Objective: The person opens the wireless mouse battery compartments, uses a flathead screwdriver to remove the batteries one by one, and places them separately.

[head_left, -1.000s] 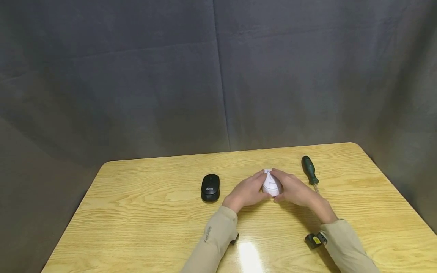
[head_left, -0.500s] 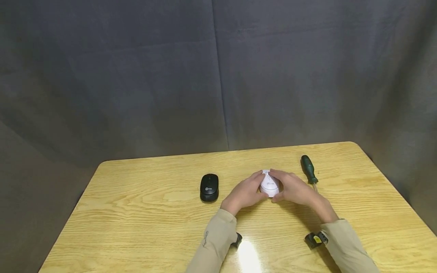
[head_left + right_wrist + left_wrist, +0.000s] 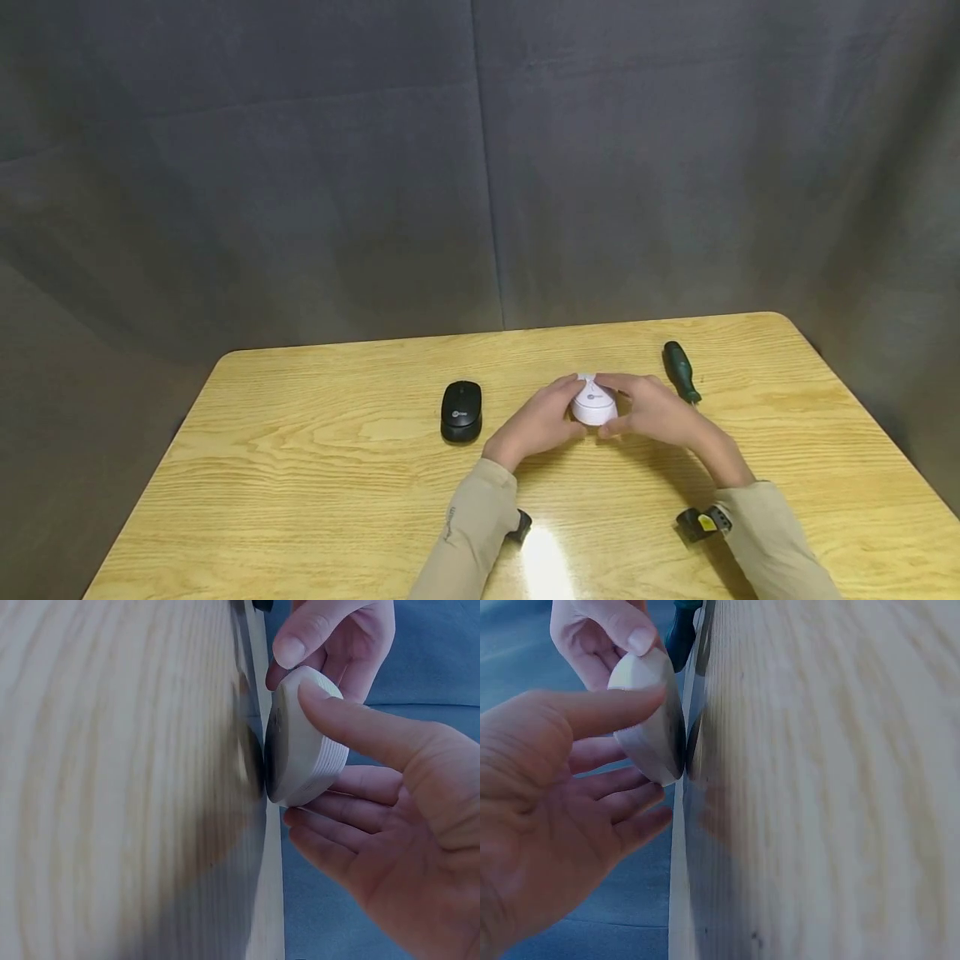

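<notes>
Hands (image 3: 542, 421) (image 3: 654, 414) both grasping white mouse (image 3: 595, 407); black mouse (image 3: 461, 410) left, screwdriver (image 3: 680, 372) right.

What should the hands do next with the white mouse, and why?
Probably lift the white mouse a little higher and turn it over. Both the left hand and the right hand grip its sides, and it looks tipped up off the table, so its underside is nearly showing.

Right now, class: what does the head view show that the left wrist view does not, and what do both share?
Only the head view shows the black mouse, both sleeves and the grey backdrop. Only the left wrist view shows the left hand's palm and the white mouse's edge close up. Both show the hands holding the white mouse on the wooden table, with the green screwdriver beyond.
</notes>
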Demonstrator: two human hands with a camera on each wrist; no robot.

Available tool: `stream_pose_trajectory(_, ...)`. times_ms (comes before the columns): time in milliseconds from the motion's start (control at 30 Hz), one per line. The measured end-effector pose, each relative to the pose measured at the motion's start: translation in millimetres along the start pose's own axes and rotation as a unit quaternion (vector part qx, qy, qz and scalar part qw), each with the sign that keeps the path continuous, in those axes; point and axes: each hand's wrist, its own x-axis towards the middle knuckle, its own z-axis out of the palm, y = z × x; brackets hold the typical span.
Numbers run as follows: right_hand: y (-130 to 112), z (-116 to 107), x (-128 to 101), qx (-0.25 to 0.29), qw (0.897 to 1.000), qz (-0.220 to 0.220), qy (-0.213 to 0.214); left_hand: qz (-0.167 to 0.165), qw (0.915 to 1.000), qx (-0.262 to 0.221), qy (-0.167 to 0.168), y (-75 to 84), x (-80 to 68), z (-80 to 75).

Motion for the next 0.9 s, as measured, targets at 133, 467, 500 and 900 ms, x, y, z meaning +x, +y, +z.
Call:
stream_pose_trajectory(133,1.9,-2.3,-1.5,0.015,1.0,-0.011,0.017,0.022,0.9992,-0.002,0.032,0.4,1.3,0.0)
stream_pose_trajectory(467,3.5,-5.8,-0.9,0.056,0.995,-0.022,0.08,0.023,0.9962,-0.006,0.084,0.8,3.4,0.0)
stream_pose_trajectory(500,2.9,-6.1,-0.8,0.06,0.995,-0.022,0.082,0.022,0.996,-0.01,0.086,1.3,3.7,0.0)
stream_pose_trajectory(900,1.9,-6.0,-0.5,0.057,0.994,-0.029,0.089,0.012,0.9927,-0.053,0.108,3.2,3.7,1.6)
